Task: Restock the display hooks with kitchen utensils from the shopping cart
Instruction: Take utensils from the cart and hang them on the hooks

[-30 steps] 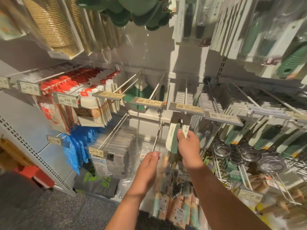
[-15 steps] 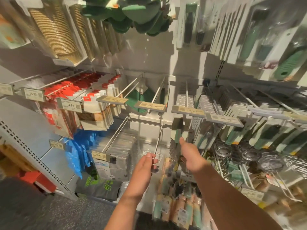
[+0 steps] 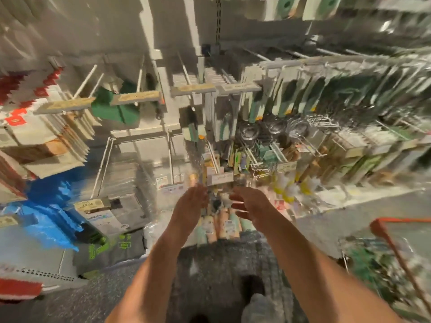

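Head view, heavily smeared by motion. Both forearms reach forward and down toward the lower rows of the display. The left hand and the right hand sit side by side, apart, with a narrow gap between them; each grip looks loose, fingers relaxed and holding nothing that can be made out. Just beyond the fingertips a lower hook juts out with a price tag at its tip, and clear-wrapped goods hang around it, so the room in front of the hands is tight. Below the hands stands a row of pastel packages at the foot of the shelving.

Higher up, the upper hooks carry carded kitchen utensils in dense rows to the right; one green-and-white utensil card hangs alone from the hook near the middle. Metal strainers hang right of it. At the lower right the shopping cart, orange-rimmed, holds more green utensils, blurred. The speckled grey floor lies open between cart and shelving.

Compared with half a second ago, the right hand has let go of the hanging utensil card and dropped lower, the left hand has left the hook rod, and the camera has tilted down, bringing cart and floor into sight.
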A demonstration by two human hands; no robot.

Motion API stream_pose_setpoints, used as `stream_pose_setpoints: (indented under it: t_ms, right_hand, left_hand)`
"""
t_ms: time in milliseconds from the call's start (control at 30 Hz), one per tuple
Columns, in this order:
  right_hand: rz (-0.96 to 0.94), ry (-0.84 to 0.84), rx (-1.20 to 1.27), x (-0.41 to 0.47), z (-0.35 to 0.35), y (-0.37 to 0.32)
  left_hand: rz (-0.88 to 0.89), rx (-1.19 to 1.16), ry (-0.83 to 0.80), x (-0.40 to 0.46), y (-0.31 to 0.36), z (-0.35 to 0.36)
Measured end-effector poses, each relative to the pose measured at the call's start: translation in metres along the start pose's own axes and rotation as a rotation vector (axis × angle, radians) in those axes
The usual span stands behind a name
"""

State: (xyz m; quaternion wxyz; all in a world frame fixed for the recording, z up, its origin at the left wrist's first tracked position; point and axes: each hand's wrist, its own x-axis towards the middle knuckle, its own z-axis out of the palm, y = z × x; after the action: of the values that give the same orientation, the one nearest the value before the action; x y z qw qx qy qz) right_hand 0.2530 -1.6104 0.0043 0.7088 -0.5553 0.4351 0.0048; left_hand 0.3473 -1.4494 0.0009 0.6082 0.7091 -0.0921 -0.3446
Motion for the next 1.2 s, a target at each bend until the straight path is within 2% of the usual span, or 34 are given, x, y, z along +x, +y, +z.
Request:
stream_pose_setpoints:
  t_ms: [67, 100, 233, 333, 500, 833, 1133, 1200]
  right_hand:
    - [0.02, 0.055, 0.055, -0.012, -0.021, 0.016]
    - [0.024, 0.083, 0.092, -0.018, -0.034, 0.023]
    - [0.01, 0.214, 0.165, -0.033, -0.089, 0.047]
    - [0.011, 0.275, 0.224, -0.047, -0.135, 0.065]
    - [0.003, 0.444, 0.354, -0.088, -0.24, 0.11]
    - [0.099, 0.735, 0.629, -0.158, -0.431, 0.238]
    - [0.213, 0.882, 0.858, -0.179, -0.5, 0.337]
    - [0.266, 0.929, 0.92, -0.177, -0.507, 0.361]
  left_hand:
    - [0.023, 0.175, -0.046, -0.006, -0.008, 0.017]
    - [0.019, 0.18, -0.069, -0.006, -0.009, 0.027]
    - [-0.032, -0.069, -0.235, -0.006, -0.003, 0.08]
    - [-0.056, 0.075, -0.226, -0.022, -0.001, 0.134]
    - [-0.164, 0.289, -0.368, -0.034, -0.028, 0.259]
    - [-0.056, 0.575, -0.642, -0.099, -0.081, 0.469]
    - [-0.061, 0.705, -0.764, -0.118, -0.126, 0.585]
    - [-0.055, 0.802, -0.827, -0.116, -0.141, 0.608]
